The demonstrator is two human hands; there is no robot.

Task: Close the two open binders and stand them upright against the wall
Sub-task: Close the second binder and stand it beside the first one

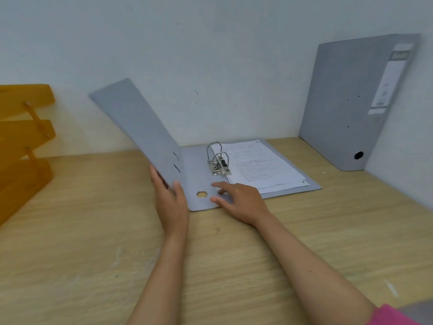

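**Wooden desk, one binder half-shut**

Pale wall point(210, 55) backs the desk point(93, 254). Open binder point(199, 174) lies near it; left hand point(169, 198) grips its raised cover, right hand point(243, 202) rests spread on its spine. Closed binder point(346, 102) stands right of it, against the wall.

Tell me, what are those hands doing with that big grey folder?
A person is closing an open grey binder that lies on the wooden desk. The left hand grips the front cover's edge and has it tilted up, partway over. The right hand rests its fingers on the flat spine part near the metal rings, with the stack of papers beside them. A second grey binder is already shut and stands upright by the wall on the right.
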